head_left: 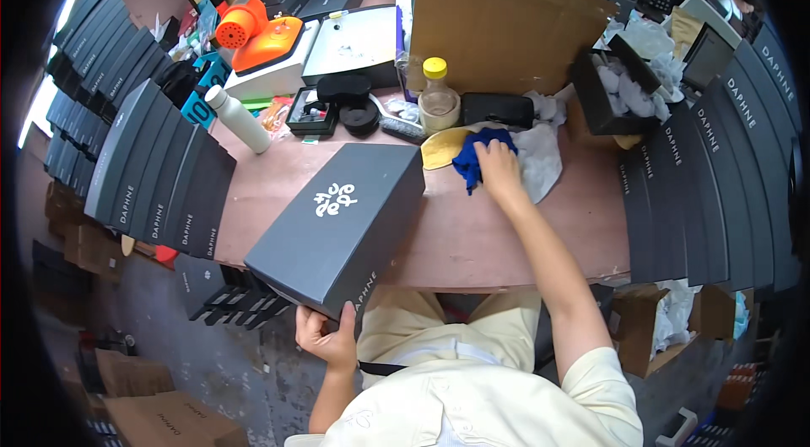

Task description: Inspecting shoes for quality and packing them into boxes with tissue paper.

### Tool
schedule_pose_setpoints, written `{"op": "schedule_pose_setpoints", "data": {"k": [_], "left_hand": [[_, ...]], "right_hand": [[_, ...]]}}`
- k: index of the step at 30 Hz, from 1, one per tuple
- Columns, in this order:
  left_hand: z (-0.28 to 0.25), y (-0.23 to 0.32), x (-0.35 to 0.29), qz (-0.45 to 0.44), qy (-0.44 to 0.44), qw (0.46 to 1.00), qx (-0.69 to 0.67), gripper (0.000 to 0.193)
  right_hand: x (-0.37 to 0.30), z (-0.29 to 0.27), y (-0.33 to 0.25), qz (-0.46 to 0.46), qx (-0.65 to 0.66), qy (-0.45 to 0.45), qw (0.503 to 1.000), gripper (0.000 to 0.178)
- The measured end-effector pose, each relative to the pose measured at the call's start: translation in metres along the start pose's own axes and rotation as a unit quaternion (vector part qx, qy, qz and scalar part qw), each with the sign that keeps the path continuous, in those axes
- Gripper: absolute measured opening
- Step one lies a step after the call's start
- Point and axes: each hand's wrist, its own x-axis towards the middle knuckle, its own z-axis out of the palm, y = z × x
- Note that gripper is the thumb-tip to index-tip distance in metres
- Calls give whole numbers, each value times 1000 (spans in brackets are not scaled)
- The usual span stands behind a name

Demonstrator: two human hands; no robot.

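A dark grey shoe box [337,211] with a white floral emblem on its lid lies at a slant on the table, its near end jutting past the front edge. My left hand [329,339] grips its near lower corner, thumb against the end and fingers underneath. Farther off to the right, my right hand [499,167] is closed on a crumpled blue cloth [472,162]. Beside that cloth lie a yellow cloth [444,148] and some crumpled white tissue [540,162]. A jar with a yellow lid [437,101] and a black case [498,110] stand just behind.
Dark shoe boxes stand in rows at the left [160,177] and right [717,185] of the pink table [498,249]. A white bottle [236,119], an orange device [268,42] and a cardboard panel [506,16] are farther back. An open carton [645,337] sits low at right.
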Motion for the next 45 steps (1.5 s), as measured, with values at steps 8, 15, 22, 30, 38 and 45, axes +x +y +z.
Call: {"op": "schedule_pose_setpoints", "data": {"k": [8, 15, 22, 30, 38, 45], "left_hand": [[6, -14, -31, 40, -43, 998, 33, 23], [15, -56, -93, 26, -168, 984, -45, 19], [3, -80, -113, -23, -209, 978, -7, 15], [-1, -72, -105, -68, -231, 970, -17, 8], [-60, -75, -45, -259, -7, 961, -96, 45], [-9, -81, -23, -557, -48, 631, -538, 75]], "right_hand": [[-76, -119, -64, -2, 627, 167, 761, 24], [-142, -75, -171, -136, 395, -149, 896, 51], [-15, -41, -129, -62, 226, -69, 970, 43], [-165, -88, -182, -321, 236, -155, 904, 58], [-33, -23, -164, -120, 193, 33, 973, 81], [-10, -38, -224, -313, 111, -143, 933, 56]]}}
